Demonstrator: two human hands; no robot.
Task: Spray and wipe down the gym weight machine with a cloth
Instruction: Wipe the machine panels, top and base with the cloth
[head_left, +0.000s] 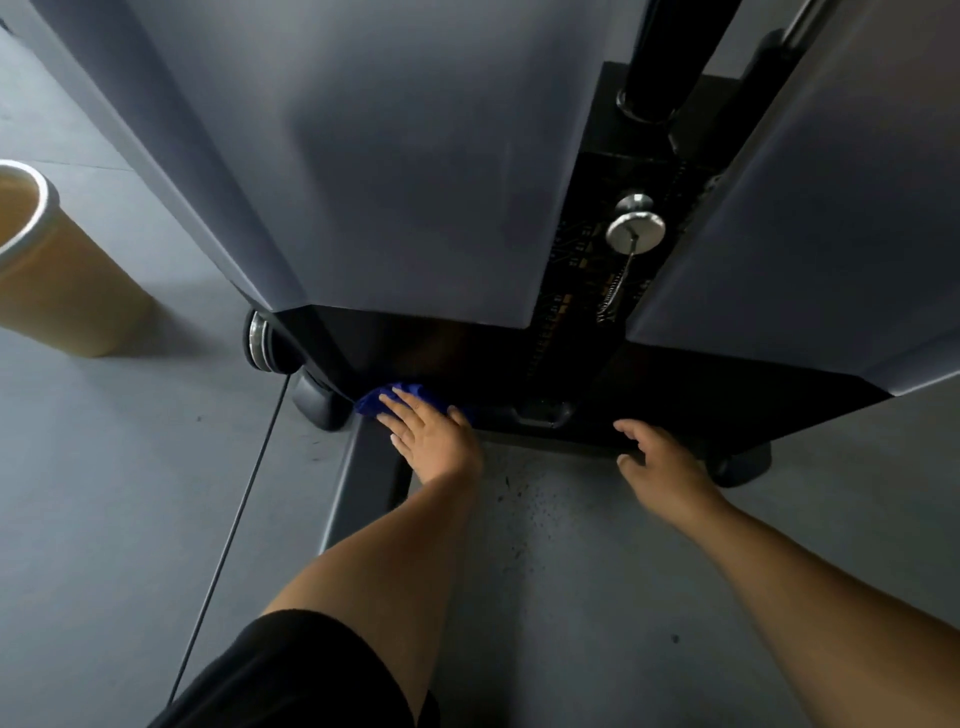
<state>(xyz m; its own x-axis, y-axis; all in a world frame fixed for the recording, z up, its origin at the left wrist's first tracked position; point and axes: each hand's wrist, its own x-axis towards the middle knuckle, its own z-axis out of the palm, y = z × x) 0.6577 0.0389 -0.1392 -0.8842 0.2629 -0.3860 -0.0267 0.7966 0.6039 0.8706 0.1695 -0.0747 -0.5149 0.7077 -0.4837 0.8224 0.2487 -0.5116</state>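
1. Nearest to my camera is a black sleeve (291, 675) on the left arm, low in the view.
2. From it I follow the arm to the left hand (431, 434); its fingers are straight and lie flat, pressing down on the blue cloth (395, 399).
3. That cloth sits bunched on the black base (675, 384) of the weight machine (415, 156), near its left front corner, partly hidden under the hand.
4. On the other side I see the right hand (657, 457), fingers relaxed and a little spread, holding nothing; its fingertips are at the front edge of the base, and I cannot tell if they touch it.
5. Above the base, two grey panels stand, and between them a dark weight stack with a silver selector pin (635, 228).
6. Left of the machine a thin black cable (244, 509) runs over the grey floor (104, 467).
7. Well apart, at far left, stands a tan bin (62, 280).
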